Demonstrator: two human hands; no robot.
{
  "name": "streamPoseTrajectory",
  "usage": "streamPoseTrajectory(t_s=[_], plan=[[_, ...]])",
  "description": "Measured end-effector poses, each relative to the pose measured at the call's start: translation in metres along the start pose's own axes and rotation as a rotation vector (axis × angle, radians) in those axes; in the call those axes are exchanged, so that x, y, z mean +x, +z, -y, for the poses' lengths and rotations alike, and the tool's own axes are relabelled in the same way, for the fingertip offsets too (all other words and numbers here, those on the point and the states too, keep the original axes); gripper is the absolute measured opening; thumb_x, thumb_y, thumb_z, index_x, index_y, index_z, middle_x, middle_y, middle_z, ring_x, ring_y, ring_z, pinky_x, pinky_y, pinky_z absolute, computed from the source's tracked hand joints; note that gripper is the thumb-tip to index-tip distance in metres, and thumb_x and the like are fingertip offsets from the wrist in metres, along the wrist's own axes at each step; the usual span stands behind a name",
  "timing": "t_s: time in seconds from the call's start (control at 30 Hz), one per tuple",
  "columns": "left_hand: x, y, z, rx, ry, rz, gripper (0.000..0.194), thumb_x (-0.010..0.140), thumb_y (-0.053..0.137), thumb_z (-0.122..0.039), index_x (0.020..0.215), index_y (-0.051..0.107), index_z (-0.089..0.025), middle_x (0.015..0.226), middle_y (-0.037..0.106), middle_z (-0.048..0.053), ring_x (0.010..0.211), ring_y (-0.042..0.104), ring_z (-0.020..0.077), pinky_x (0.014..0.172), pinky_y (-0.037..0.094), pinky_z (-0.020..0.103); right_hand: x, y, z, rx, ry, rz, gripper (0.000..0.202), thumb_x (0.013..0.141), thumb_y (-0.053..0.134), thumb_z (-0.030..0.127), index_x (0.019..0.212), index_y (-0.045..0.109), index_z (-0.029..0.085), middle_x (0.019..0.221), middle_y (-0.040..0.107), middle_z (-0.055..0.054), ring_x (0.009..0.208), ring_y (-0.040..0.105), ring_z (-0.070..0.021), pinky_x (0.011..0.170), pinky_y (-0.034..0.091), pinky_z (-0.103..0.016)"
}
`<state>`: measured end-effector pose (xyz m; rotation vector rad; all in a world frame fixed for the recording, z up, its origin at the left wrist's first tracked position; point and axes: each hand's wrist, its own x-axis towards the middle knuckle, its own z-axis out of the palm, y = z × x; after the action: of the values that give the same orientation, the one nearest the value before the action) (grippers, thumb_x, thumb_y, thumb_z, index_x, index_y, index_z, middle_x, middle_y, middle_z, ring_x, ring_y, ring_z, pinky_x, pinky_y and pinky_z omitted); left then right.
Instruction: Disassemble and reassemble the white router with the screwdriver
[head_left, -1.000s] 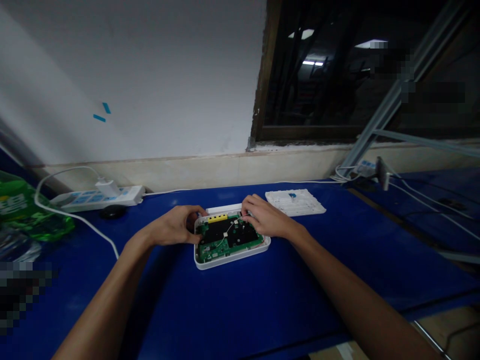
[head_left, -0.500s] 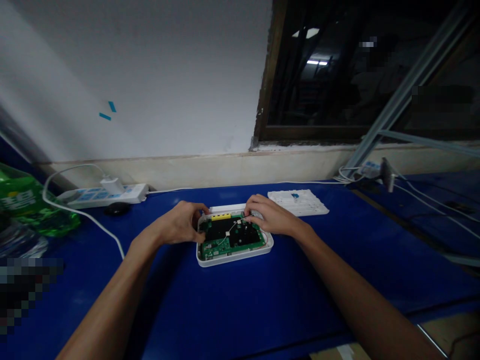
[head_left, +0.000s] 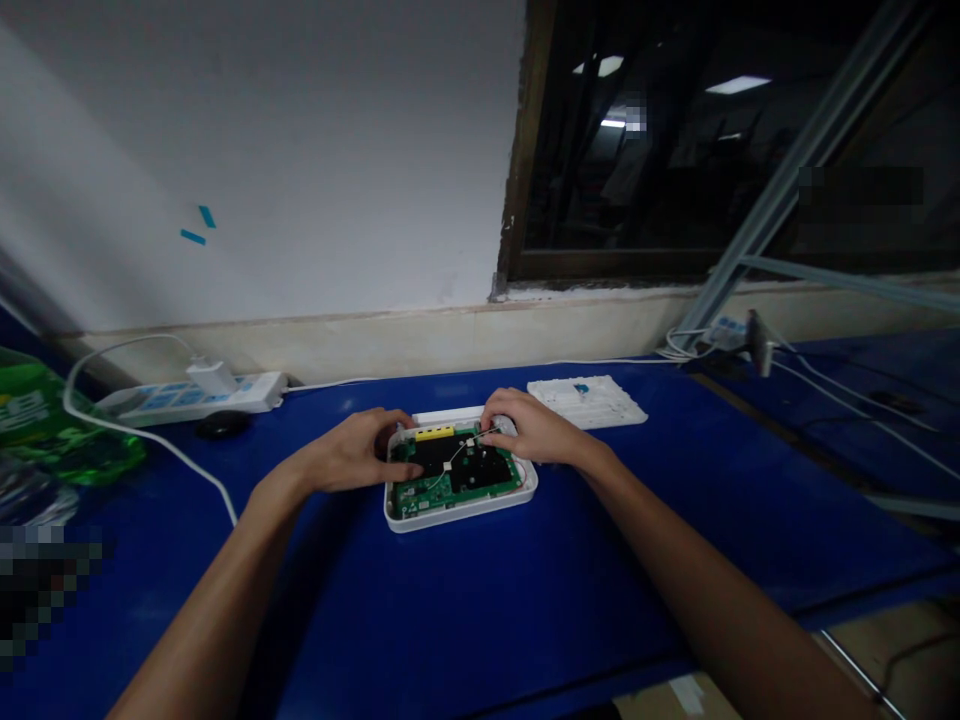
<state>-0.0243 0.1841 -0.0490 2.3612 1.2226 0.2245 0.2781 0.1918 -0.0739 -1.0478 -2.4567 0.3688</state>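
Note:
An opened router (head_left: 401, 523) lies on the blue table, its white shell facing up like a shallow tray. Inside sit a green circuit board (head_left: 420, 497) with a black central area and a yellow port block (head_left: 435, 433). A thin grey-white cable (head_left: 457, 455) with small white tabs crosses the board. My left hand (head_left: 356, 450) is closed round the left side, thumb over the board and fingers at the back corner. My right hand (head_left: 529, 425) pinches the cable near the back right corner; its fingertips are partly hidden.
A white cover (head_left: 589, 402) with a blue spot lies behind my right hand. Along the wall are a power strip (head_left: 255, 393) with a plugged-in white charger (head_left: 211, 376) and a dark mouse-like object (head_left: 223, 424). Green packaging (head_left: 112, 450) stands left; a metal frame (head_left: 739, 265) rises right.
My left thumb has moved further in over the board. My right hand stays near the back right corner. The whole view has shifted slightly.

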Motion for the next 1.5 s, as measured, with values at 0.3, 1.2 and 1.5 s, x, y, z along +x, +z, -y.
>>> streamPoseTrajectory(t_s=[0.3, 1.2, 1.5], plan=[[0.004, 0.012, -0.006, 0.0, -0.034, -0.012, 0.079, 0.064, 0.078, -0.07, 0.122, 0.056, -0.021, 0.105, 0.056, 0.007, 0.098, 0.056, 0.0284, 0.085, 0.046, 0.038, -0.005, -0.015, -0.001, 0.084, -0.077, 0.065, 0.021, 0.081, 0.077, 0.029, 0.098, 0.07, 0.019, 0.103, 0.067, -0.005, 0.098, 0.062, -0.0181, 0.088, 0.046, -0.031], [0.015, 0.035, -0.036, 0.058, 0.295, -0.191, 0.052, 0.091, 0.06, -0.059, 0.132, 0.056, -0.027, 0.133, 0.051, 0.009, 0.123, 0.05, 0.0279, 0.107, 0.043, 0.044, -0.057, -0.068, -0.094, -0.25, 0.598, -0.197, 0.02, 0.073, 0.071, 0.026, 0.091, 0.076, 0.02, 0.091, 0.075, -0.005, 0.082, 0.067, -0.0193, 0.071, 0.046, -0.026], [0.015, 0.033, -0.039, 0.065, 0.279, -0.229, 0.049, 0.095, 0.055, -0.058, 0.13, 0.058, -0.024, 0.131, 0.052, 0.009, 0.123, 0.051, 0.0266, 0.108, 0.042, 0.042, -0.061, -0.076, -0.094, -0.119, 0.665, -0.254, 0.005, 0.068, 0.072, 0.022, 0.067, 0.073, 0.017, 0.061, 0.068, -0.004, 0.06, 0.062, -0.0181, 0.059, 0.045, -0.027]])
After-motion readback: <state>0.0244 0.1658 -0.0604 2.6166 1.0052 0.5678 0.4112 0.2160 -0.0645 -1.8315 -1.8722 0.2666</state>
